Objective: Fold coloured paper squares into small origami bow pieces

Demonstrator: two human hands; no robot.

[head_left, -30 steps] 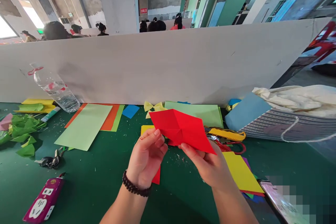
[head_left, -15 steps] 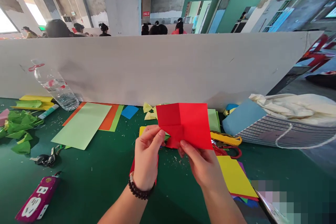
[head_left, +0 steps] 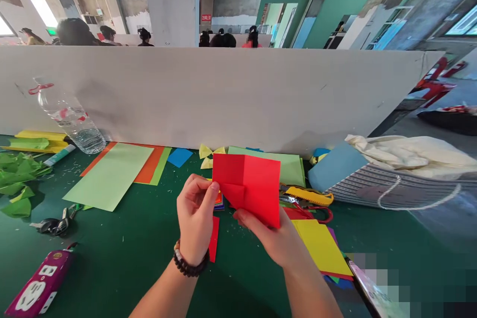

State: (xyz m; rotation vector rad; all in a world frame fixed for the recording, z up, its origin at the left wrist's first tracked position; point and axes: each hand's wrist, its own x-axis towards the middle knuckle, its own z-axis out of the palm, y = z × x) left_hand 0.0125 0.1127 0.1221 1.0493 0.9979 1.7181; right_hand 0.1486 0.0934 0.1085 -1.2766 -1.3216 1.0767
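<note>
A creased sheet of red paper [head_left: 261, 184] is held up between both hands above the green table [head_left: 141, 253]. My left hand [head_left: 196, 208], with a dark bead bracelet on the wrist, pinches the paper's left edge. The lower edge is gripped by my right hand [head_left: 268, 238], thumb in front and fingers behind. Crease lines cross the paper's left half. Behind my left hand another red paper piece [head_left: 214, 239] lies on the table, partly hidden. Yellow paper bits [head_left: 207, 155] lie beyond the held sheet.
A tilted water bottle [head_left: 74, 121] leans by the white partition [head_left: 223, 94]. Keys [head_left: 55, 225], a purple pouch [head_left: 39, 285] and green paper scraps [head_left: 18, 174] lie left. To the right are a yellow cutter [head_left: 311, 196], red-handled scissors [head_left: 324, 214], yellow paper [head_left: 320, 243] and a striped bag [head_left: 391, 191].
Both hands have shifted slightly left in view with the red paper. The sheet has tilted, its right side now lower. The whole view has also shifted a little.
</note>
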